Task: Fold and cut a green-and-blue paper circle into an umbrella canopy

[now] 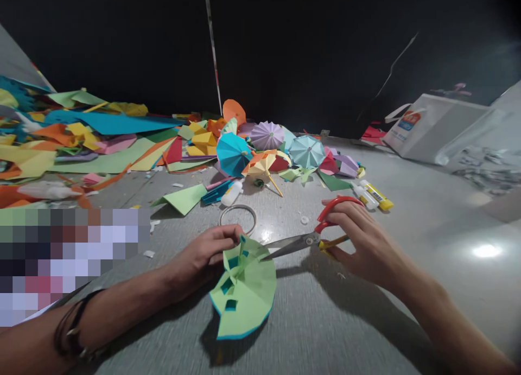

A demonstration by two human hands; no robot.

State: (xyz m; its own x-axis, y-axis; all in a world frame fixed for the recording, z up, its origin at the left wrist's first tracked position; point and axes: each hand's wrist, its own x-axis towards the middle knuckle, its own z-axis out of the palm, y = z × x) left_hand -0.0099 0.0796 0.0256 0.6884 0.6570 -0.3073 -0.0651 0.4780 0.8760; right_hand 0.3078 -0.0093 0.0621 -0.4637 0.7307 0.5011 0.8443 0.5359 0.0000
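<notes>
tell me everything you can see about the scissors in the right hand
The scissors have two grey metal blades, slightly open in a narrow V, joined at a pivot. The grip has a red loop and a yellow part, partly hidden by the right hand holding it. The blade tips point left, reaching the edge of the green paper.

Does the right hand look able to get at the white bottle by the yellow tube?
Probably yes: the white bottle lies just past the right hand, with no paper between. But that hand holds the red-handled scissors and would likely set them down first.
</notes>
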